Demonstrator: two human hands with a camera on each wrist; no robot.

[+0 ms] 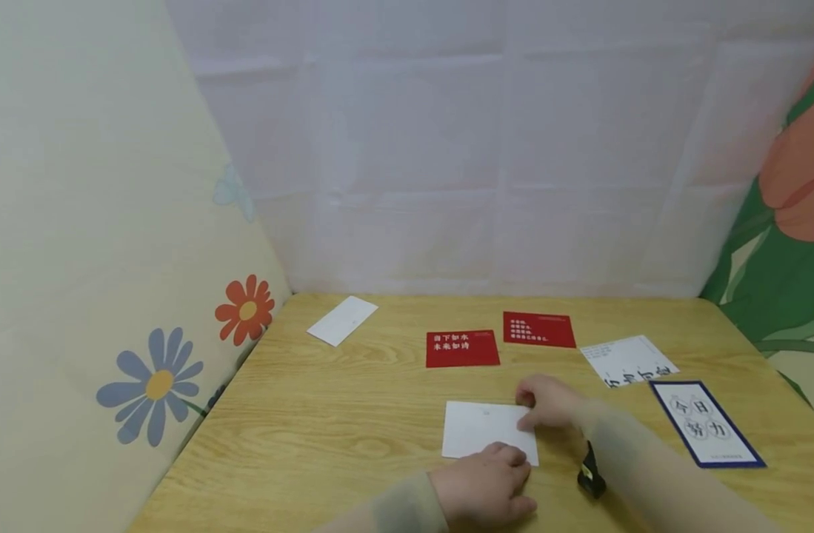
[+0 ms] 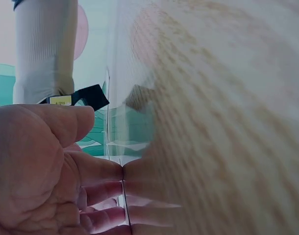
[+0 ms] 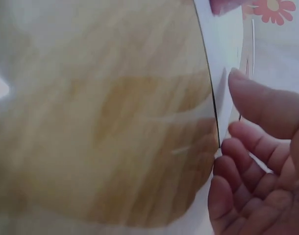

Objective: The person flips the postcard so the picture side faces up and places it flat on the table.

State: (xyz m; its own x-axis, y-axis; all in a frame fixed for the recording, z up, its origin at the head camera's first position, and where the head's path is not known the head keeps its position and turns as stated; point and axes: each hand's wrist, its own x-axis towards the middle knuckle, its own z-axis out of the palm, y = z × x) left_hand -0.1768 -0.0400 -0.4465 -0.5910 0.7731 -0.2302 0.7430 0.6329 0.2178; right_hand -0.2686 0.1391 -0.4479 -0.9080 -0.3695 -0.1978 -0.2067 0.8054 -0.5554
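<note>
A white card [image 1: 476, 429] with a small mark near its far edge lies flat on the wooden table, close to me. My left hand [image 1: 486, 477] rests on its near edge; in the left wrist view the fingers reach out fairly straight and touch down at the tips. At the card's right side is my right hand [image 1: 549, 403]. In the right wrist view, the thumb [image 3: 262, 105] is over the white card [image 3: 217, 78] and the loosely bent fingers [image 3: 223, 196] are by its corner, with a gap between thumb and fingers.
Behind lie two red cards with white characters, one left [image 1: 463, 349] and one right [image 1: 538, 329]. A white card with black writing [image 1: 626, 359] and a blue-bordered card [image 1: 706, 426] are at the right. Another white card [image 1: 342, 320] lies far left. Walls enclose the table [image 1: 300, 429].
</note>
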